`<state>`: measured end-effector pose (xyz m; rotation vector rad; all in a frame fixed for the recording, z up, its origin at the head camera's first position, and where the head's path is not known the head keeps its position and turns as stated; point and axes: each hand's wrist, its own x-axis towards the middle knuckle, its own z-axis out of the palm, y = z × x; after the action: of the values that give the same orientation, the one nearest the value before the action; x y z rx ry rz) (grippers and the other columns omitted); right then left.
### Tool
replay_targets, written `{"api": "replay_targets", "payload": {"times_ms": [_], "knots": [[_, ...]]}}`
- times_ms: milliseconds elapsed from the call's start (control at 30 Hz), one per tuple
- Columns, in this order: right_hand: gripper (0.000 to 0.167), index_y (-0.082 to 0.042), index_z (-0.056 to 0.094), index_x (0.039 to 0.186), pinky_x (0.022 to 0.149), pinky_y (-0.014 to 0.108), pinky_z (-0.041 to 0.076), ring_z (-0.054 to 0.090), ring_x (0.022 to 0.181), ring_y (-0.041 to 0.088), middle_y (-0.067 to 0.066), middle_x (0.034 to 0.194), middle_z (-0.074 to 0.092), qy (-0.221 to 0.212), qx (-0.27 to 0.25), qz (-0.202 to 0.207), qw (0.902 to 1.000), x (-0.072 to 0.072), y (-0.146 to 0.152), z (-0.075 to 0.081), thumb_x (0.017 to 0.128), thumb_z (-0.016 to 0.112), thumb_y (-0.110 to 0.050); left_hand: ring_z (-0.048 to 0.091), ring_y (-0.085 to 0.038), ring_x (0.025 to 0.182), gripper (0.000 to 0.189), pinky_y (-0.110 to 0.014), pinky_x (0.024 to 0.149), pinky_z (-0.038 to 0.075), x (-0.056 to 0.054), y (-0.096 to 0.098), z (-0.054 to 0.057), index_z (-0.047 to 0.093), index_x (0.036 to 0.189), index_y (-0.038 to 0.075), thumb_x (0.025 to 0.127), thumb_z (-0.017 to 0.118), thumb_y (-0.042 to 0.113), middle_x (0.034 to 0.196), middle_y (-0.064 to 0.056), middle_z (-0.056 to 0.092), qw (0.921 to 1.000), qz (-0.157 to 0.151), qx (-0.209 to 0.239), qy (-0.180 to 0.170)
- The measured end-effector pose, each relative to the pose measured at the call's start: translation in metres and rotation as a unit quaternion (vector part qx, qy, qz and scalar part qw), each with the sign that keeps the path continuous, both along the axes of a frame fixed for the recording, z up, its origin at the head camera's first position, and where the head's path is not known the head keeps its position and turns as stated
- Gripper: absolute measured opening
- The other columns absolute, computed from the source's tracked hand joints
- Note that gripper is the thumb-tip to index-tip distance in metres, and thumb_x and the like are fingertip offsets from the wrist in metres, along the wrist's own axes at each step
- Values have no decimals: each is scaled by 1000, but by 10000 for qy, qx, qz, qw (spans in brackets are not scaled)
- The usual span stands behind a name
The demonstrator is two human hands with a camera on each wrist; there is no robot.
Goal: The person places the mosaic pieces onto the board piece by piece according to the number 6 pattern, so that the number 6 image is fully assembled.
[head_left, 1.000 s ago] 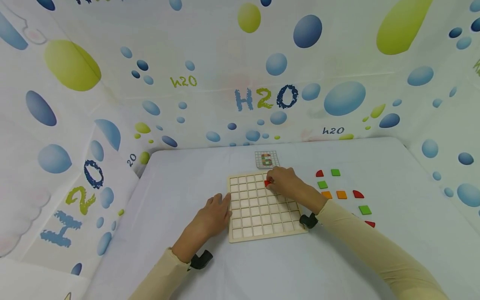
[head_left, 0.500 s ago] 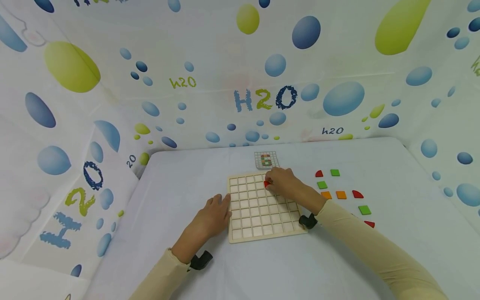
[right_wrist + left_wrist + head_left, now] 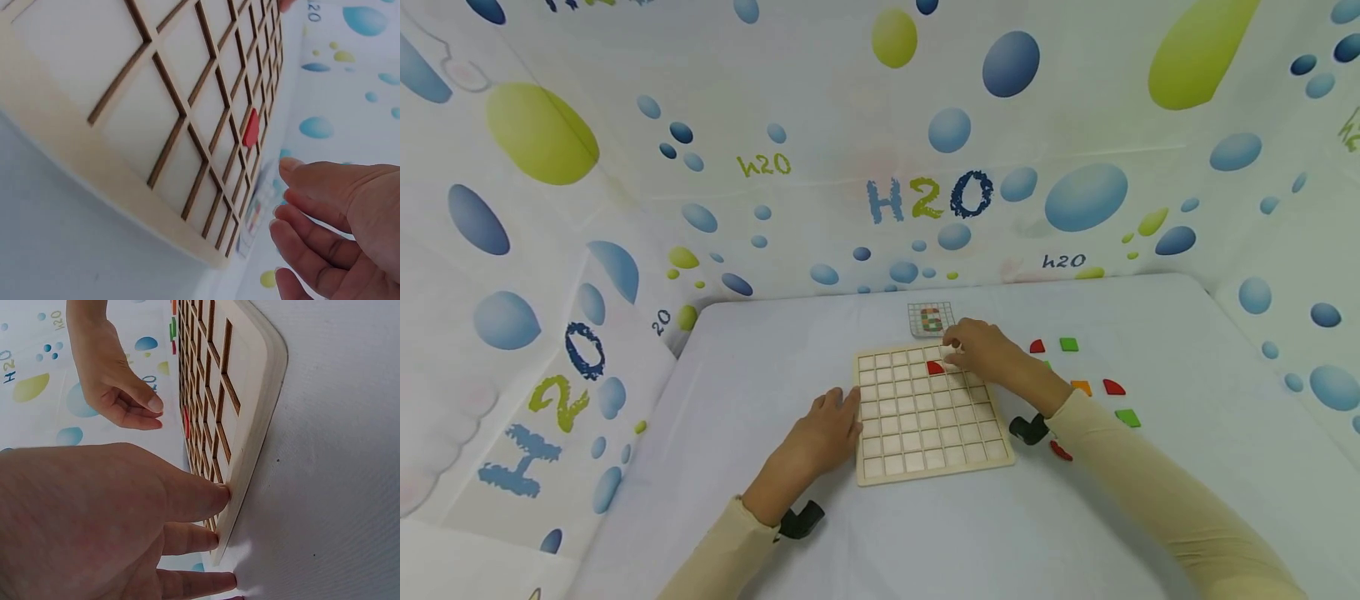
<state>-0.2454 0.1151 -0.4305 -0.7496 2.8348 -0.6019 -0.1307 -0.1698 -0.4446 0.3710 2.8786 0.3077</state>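
A pale wooden grid board (image 3: 913, 425) lies on the white-covered table. One red quarter-circle tile (image 3: 935, 367) sits in a cell near its far side; the right wrist view also shows this red tile (image 3: 250, 129). Just right of the tile, my right hand (image 3: 988, 354) hovers above the board, thumb and fingers apart and holding nothing. My left hand (image 3: 826, 432) rests at the board's left edge. In the left wrist view the thumb and fingers of the left hand (image 3: 125, 512) touch the wooden rim, spread rather than curled.
Behind the board lies a small gridded pattern card (image 3: 930, 318). Loose tiles lie to the right: a green square (image 3: 1069, 343), an orange square (image 3: 1081, 387), red quarter-circles (image 3: 1114, 387) and another green square (image 3: 1127, 417). The right forearm partly covers this area.
My right hand has let go of the red tile, which stays in its cell, and has lifted slightly to the right. The left hand has not moved.
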Motion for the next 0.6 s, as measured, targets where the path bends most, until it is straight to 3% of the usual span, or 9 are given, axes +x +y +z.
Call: {"api": "replay_targets", "payload": {"times_ms": [200, 600], "knots": [[34, 1, 69, 129, 99, 48, 55, 66, 113, 32, 16, 120, 68, -119, -76, -296, 9995, -3, 15, 7, 101, 73, -19, 41, -49, 147, 56, -63, 104, 50, -1, -1, -1, 38, 161, -2, 112, 52, 21, 159, -32, 40, 10000, -67, -10, 44], [31, 0, 67, 128, 93, 46, 56, 63, 107, 32, 17, 118, 67, -76, 5, -427, 9991, -4, 46, 9, 101, 73, -15, 41, -49, 148, 55, -63, 107, 49, -1, -1, -1, 38, 161, -1, 112, 51, 20, 159, -31, 39, 10000, 1, 67, -29]]}}
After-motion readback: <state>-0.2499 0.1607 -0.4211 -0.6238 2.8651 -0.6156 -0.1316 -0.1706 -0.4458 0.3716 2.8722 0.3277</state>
